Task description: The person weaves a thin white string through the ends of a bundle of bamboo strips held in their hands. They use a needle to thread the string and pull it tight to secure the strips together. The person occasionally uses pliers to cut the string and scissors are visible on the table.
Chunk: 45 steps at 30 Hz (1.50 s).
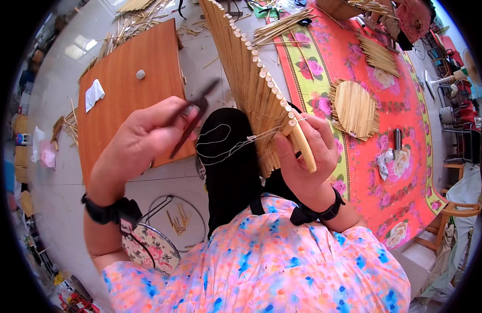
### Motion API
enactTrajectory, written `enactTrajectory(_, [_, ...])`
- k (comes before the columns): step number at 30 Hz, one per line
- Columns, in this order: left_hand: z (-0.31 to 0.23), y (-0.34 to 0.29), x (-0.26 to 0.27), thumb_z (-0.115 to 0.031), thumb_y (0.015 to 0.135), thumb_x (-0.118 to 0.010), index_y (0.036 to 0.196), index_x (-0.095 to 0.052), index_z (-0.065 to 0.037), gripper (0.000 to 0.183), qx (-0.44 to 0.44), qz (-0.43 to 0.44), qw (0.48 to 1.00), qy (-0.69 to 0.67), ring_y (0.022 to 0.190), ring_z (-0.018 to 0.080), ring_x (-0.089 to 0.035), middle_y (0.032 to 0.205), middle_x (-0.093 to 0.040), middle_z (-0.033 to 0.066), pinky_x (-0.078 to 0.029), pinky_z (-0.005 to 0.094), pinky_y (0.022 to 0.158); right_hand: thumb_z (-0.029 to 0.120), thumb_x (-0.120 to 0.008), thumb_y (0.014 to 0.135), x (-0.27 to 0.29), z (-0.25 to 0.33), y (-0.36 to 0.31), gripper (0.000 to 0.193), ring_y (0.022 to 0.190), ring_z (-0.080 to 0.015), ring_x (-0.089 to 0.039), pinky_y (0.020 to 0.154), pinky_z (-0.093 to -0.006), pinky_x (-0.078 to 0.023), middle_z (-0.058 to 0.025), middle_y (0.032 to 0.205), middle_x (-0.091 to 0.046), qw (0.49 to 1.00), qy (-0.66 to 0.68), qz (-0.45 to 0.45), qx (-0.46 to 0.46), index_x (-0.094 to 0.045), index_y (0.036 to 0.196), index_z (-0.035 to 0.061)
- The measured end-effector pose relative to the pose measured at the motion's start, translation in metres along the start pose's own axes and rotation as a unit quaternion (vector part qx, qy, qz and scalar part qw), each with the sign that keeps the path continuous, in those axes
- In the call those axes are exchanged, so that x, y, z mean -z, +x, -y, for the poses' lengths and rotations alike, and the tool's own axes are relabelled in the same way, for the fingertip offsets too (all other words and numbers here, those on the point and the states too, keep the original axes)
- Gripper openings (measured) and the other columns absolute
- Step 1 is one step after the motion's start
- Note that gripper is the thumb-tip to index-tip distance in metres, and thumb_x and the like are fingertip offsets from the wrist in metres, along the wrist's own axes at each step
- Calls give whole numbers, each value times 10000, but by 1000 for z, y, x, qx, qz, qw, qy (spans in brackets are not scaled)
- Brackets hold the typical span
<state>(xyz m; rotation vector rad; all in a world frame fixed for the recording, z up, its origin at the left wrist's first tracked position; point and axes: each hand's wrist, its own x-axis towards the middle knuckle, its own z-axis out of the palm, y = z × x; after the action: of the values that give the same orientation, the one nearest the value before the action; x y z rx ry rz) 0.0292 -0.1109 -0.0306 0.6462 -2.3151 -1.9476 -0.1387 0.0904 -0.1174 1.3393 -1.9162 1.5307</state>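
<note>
My left hand (149,133) is closed around a dark pliers-like tool (199,104), partly blurred, held over the edge of the wooden board. My right hand (310,151) pinches the near end of a mat of straw stalks (241,73), which stands on edge over my lap. A short pale stalk (302,147) sticks out between its fingers. White thread (251,139) is knotted near that end; a loose loop of it hangs over my black-clad knee (225,182).
A brown wooden board (131,120) on the left carries a white cloth (94,95) and a small grey lump (140,74). On the right, a red floral cloth (366,172) holds an octagonal straw mat (354,109). Cut stalks (285,26) lie at the back.
</note>
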Motion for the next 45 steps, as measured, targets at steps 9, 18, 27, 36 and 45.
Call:
enactTrajectory(9, [-66,22,-16,-37,737,-621,753,-568,20,79,-149,139,877,436,692,282,-481,866,-484,134,-395,346,614,58,-827,681,-2,-5,1,403,690,-188,-641,587,-256,-535,-119,912,-634,999,35,-14,-5,-675,1043,-32])
enactTrajectory(18, [-80,28,-26,-91,721,-657,752,-607,-12,98,-134,140,829,525,745,295,-517,879,-514,142,-420,392,662,37,-833,663,-1,-9,4,450,720,-183,-638,567,-247,-546,-120,912,-627,998,58,-5,5,-664,1074,-36])
enactTrajectory(27, [-91,29,-28,-88,715,-652,771,-628,-14,95,-113,160,813,548,753,284,-520,878,-518,139,-418,389,659,44,-835,663,-1,-10,4,477,712,-184,-636,584,-251,-544,-119,924,-621,998,56,0,11,-659,1101,-25])
enactTrajectory(36, [-94,36,-33,-96,726,-664,796,-632,-30,101,-92,186,789,578,705,277,-513,810,-503,115,-408,391,622,56,-839,669,-1,-8,4,481,715,-187,-642,606,-261,-541,-114,924,-623,999,53,2,8,-660,1109,-19])
enactTrajectory(45, [-91,32,-34,-76,725,-722,759,-573,-28,160,-116,173,801,561,669,296,-524,780,-469,116,-422,393,587,50,-838,673,-1,-3,3,473,708,-193,-650,611,-265,-542,-116,930,-636,998,64,-1,-19,-661,1106,-21])
